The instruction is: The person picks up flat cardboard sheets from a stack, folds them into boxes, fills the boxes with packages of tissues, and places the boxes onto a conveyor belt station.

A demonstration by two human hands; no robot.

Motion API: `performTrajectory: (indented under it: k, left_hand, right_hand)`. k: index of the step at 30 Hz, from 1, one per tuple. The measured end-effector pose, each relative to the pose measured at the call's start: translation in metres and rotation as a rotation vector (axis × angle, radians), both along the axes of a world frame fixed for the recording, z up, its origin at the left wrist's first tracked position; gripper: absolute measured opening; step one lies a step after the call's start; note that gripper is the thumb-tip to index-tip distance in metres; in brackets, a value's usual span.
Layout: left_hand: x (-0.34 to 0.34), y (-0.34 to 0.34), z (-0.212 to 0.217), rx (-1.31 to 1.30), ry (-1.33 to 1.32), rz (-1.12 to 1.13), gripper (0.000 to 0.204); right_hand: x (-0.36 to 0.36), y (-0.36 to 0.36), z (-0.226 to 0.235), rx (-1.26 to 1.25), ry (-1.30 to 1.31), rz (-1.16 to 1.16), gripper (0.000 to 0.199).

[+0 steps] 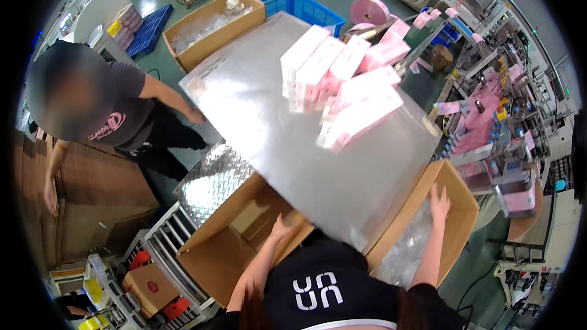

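Observation:
My left hand (283, 228) is at the inner wall of an open brown cardboard box (205, 263), with its fingers closed around the wall's edge. That box looks bare inside. My right hand (440, 205) reaches into a second cardboard box (463, 208) on the right; its fingers are spread and hold nothing I can see. Crumpled clear plastic (406, 253) lies in this box below the hand. Ahead of me, on a metal table (318, 177), several pink and white packs (364, 116) lie in a loose pile.
Another person (131, 110) stands at the table's left, beside stacked flat cardboard (104, 201). A third box (214, 27) with clear plastic and a blue crate (302, 9) adjoin the far edge. Machinery (501, 134) lines the right; a roller conveyor (177, 232) sits lower left.

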State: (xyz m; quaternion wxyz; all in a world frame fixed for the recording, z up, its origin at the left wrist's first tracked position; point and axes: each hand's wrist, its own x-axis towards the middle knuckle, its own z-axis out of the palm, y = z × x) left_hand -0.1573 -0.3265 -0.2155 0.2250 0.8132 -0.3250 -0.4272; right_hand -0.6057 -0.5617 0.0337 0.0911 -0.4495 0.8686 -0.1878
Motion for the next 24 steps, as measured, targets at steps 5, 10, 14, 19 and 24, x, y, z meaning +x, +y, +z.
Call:
performTrajectory:
  k: [5,10,14,19,24]
  left_hand:
    - [-0.011,-0.062,0.079,-0.126,-0.148,0.048,0.033]
    - [0.025,-0.103,0.128,-0.197,-0.184,0.166,0.011]
    - [0.040,-0.157,0.160,-0.406,-0.225,0.142,0.025]
    - [0.045,-0.348,0.238,-0.727,-0.558,-0.183,0.056]
    - [0.053,-0.555,0.243,-0.539,-0.625,-0.293,0.077]
  right_hand:
    - [-0.017,-0.070,-0.007,-0.091,-0.090,0.535,0.052]
    - [0.130,-0.253,0.006,-0.399,-0.226,1.069,0.036]
    - [0.198,-0.390,0.001,-0.442,-0.024,1.186,0.040]
    - [0.224,-0.442,-0.033,-0.409,0.156,1.073,0.046]
    - [0.264,-0.389,-0.043,-0.485,0.167,1.250,0.040]
